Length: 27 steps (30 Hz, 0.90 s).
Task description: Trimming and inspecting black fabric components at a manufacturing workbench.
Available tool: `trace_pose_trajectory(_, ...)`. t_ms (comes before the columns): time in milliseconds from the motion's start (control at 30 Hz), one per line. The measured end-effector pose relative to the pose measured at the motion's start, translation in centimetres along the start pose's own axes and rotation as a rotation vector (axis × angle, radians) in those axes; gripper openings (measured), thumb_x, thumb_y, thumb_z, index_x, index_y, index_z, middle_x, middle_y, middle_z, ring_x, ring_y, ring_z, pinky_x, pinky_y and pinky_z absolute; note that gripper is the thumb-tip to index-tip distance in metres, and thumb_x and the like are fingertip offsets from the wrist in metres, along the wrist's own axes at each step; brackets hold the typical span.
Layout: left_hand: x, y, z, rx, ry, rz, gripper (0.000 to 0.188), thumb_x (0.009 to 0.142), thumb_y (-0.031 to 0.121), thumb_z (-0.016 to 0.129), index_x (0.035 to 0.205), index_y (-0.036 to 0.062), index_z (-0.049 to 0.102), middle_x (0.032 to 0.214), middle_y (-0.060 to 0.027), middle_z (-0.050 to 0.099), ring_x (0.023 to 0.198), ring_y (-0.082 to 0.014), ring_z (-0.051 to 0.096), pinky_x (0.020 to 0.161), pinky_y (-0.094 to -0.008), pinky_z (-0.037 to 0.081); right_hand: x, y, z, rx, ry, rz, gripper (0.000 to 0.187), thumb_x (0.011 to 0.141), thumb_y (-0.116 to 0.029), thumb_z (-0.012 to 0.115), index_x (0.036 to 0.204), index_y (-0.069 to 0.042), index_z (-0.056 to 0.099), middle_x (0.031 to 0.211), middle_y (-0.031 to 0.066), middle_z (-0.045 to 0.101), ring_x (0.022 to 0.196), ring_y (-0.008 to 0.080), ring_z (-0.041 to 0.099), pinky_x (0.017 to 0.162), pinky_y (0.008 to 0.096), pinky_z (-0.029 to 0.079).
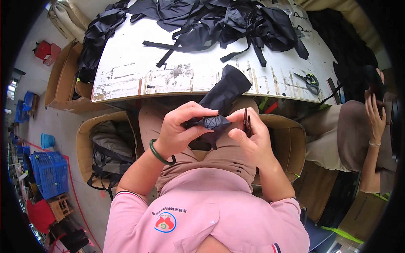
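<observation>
Between the thumb and fingers of my left hand [172, 127] is pinched a piece of black fabric [227, 87], held over my lap. A grey-blue patch with crossed stitching [211, 122] shows on the part at my fingertips. The fabric's long end runs up onto the table's near edge. My right hand [258, 141] is closed around small dark thread snips [247, 122], blades pointing up and away from me. Its index finger reaches to the fabric's right side; whether it grips the cloth too, I cannot tell.
Black fabric pieces with straps [236, 25] lie heaped across the far side of the white table [126, 59]. Scissors [311, 83] rest at its right. Open cardboard boxes stand by my left [84, 163] and right [295, 145] legs. A co-worker's hand [373, 114] is at far right.
</observation>
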<state>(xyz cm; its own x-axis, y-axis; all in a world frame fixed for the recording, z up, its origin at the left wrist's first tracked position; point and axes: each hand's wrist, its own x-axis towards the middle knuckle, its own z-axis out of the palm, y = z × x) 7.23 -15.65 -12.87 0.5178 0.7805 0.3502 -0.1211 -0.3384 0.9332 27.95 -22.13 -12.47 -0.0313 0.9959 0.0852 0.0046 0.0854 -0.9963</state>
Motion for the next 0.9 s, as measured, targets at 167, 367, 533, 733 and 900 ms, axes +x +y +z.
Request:
trace_pose_trajectory(167,-0.3,0.1,-0.1,0.104,0.098,0.01,0.04,0.071,-0.009,0.072,0.108,0.0035,0.069,0.09,-0.0066,0.063,0.079,-0.0134,0.059,0.07,-0.0239,0.047,-0.3,-3.2,-1.7,-0.631,-0.037,-0.264,0.041,0.078,-0.027,0.077,0.099,0.0,0.055,0.08,0.0081,0.055,0.067,0.0205,0.056,0.064,0.028,0.047)
trace_pose_trajectory(367,-0.3,0.4,1.0,0.078,0.189,-0.082,0.034,0.072,-0.006,0.074,0.105,0.0021,0.068,0.089,-0.0047,0.065,0.078,-0.0099,0.06,0.07,-0.0223,0.048,-0.3,-2.5,-0.8,-0.886,-0.066,-0.521,0.037,0.069,-0.023,0.083,0.089,-0.003,0.059,0.064,0.0051,0.057,0.051,0.0217,0.055,0.049,0.0302,0.043)
trace_pose_trajectory(533,-0.4,0.6,1.2,0.005,0.172,-0.23,0.031,0.073,-0.006,0.074,0.103,0.0006,0.068,0.089,-0.0026,0.064,0.078,-0.0071,0.06,0.071,-0.0206,0.049,-0.1,-2.3,-0.4,-0.956,-0.063,-0.548,0.037,0.069,-0.026,0.082,0.089,-0.004,0.06,0.065,0.0054,0.059,0.052,0.0224,0.056,0.048,0.0317,0.043)
trace_pose_trajectory(733,-0.6,0.4,1.4,-0.008,0.177,-0.216,0.03,0.074,-0.009,0.07,0.102,0.0,0.067,0.088,-0.0033,0.064,0.078,-0.0073,0.061,0.07,-0.0202,0.05,-0.1,-2.2,-0.3,-0.978,-0.068,-0.533,0.032,0.073,-0.027,0.079,0.086,-0.005,0.059,0.063,0.0058,0.057,0.053,0.0226,0.057,0.049,0.0331,0.043)
trace_pose_trajectory(900,-0.6,0.5,1.4,0.02,0.169,-0.216,0.03,0.073,-0.009,0.07,0.102,-0.0007,0.067,0.088,-0.0038,0.064,0.077,-0.0077,0.061,0.07,-0.0204,0.05,-0.1,-1.9,-0.3,-0.96,-0.053,-0.536,0.03,0.076,-0.029,0.076,0.084,-0.007,0.058,0.06,0.0054,0.054,0.053,0.0217,0.056,0.048,0.0338,0.044)
